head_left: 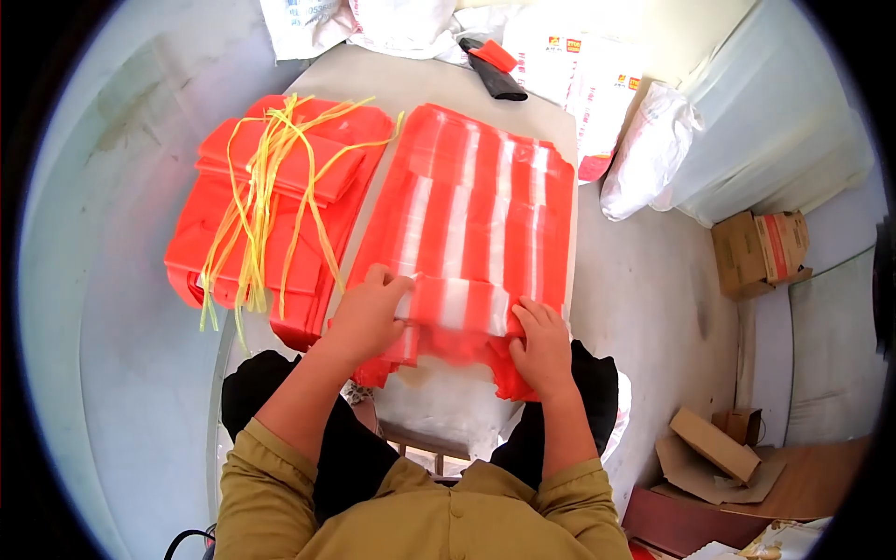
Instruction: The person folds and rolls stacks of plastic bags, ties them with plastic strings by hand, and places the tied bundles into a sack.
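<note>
A stack of red plastic bags with whitish stripes (476, 205) lies on the table in front of me, its near edge hanging loosely over the table's front. My left hand (373, 313) has its curled fingers on the left near edge of the stack, gripping the plastic. On the right near edge, my right hand (541, 345) has its fingers bent over the same red plastic. Between the hands a striped flap is folded across, and the red plastic below it is blurred. Left of the stack sit folded red bags (224, 224) with yellow strips (266, 187) strewn over them.
A black roll with a red piece (495, 75) lies at the far end of the table (373, 70). White sacks (560, 65) stand behind it, another white sack (649, 149) to the right. Cardboard boxes (747, 252) and flattened cardboard (714, 448) are farther right.
</note>
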Motion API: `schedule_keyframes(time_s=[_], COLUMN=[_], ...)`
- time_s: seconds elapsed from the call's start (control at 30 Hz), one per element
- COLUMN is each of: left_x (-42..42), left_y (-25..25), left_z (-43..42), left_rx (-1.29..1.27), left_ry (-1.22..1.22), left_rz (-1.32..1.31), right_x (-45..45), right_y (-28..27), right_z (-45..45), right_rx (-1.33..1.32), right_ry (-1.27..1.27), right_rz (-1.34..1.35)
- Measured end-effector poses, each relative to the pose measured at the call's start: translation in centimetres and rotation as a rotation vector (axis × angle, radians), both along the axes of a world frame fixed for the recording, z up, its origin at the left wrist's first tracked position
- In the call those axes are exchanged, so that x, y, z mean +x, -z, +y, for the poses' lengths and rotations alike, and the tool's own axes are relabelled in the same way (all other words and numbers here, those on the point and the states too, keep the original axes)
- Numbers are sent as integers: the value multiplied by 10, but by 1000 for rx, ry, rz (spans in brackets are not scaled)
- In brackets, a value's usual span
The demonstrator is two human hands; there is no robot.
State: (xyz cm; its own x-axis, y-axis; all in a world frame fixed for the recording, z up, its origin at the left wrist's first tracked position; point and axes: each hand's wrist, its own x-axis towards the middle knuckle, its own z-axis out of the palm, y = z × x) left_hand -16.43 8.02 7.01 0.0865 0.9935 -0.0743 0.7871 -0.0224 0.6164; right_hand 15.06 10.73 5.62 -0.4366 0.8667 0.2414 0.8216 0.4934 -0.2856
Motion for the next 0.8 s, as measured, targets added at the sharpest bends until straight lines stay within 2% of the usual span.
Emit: schedule_keyframes(time_s=[0.5,0.8], left_x=[7,1], left_y=[-1,4], left_z=[-5,-3], left_rx=[194,363], left_ry=[24,11], left_rz=[199,137], right_x=[4,4], right_y=[9,-15], right_z=[2,5], right_rx=[91,19], right_ry=[-16,16], right_rz=[11,12])
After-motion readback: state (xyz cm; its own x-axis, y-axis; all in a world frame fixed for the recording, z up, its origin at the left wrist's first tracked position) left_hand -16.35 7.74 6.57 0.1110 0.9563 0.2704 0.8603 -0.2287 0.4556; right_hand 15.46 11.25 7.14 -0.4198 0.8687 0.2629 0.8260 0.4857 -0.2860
